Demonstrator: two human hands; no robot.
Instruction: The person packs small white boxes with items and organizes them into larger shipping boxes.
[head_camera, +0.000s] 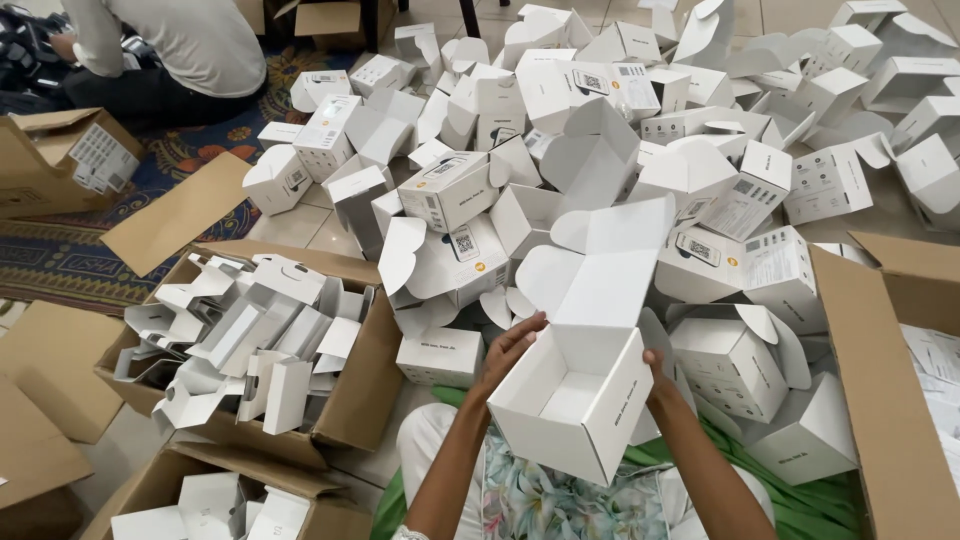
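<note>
Tiled floor heaped with white boxes (600, 150) from ten to two o'clock; left hand (508, 352) and right hand (655, 372) grip an open white carton (575, 395), fingers curled on its walls.

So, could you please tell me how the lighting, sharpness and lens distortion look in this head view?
Head view: soft, even light; the open white box between left hand and right hand is sharp; white pile looks bright, no harsh glare; cardboard carton bows slightly at the frame edge.
</note>
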